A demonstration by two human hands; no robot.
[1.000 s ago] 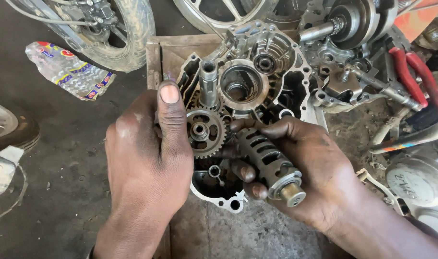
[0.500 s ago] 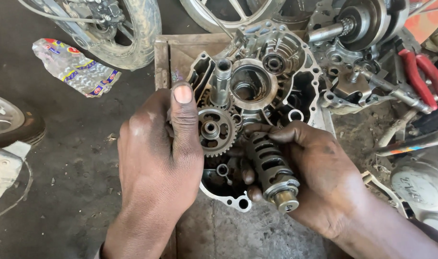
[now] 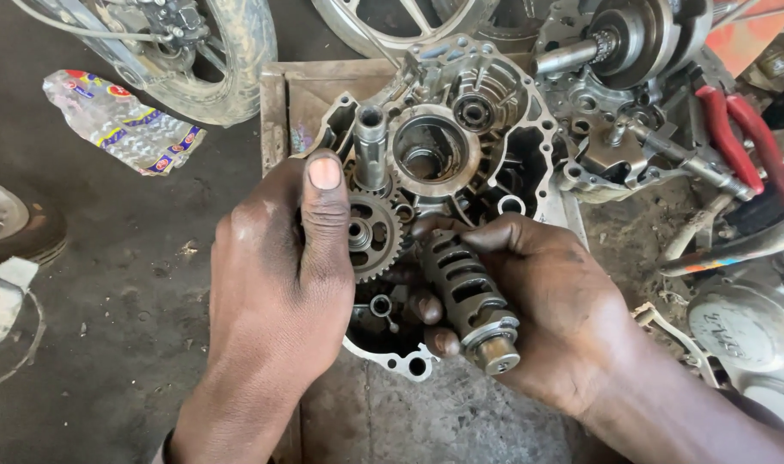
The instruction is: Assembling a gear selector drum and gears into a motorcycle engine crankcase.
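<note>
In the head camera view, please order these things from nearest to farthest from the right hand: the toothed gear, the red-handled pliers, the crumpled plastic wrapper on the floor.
From the right hand, which holds the grooved drum:
1. Toothed gear: just to its left, inside the engine case, beside the left hand's thumb.
2. Red-handled pliers: up and to the right, at the frame's edge.
3. Crumpled plastic wrapper: far left, on the floor near the tyre.

Bare floor (image 3: 108,283) left of the engine case (image 3: 495,146) lies open; engine parts (image 3: 632,103) and red-handled pliers (image 3: 744,137) crowd the right.
</note>
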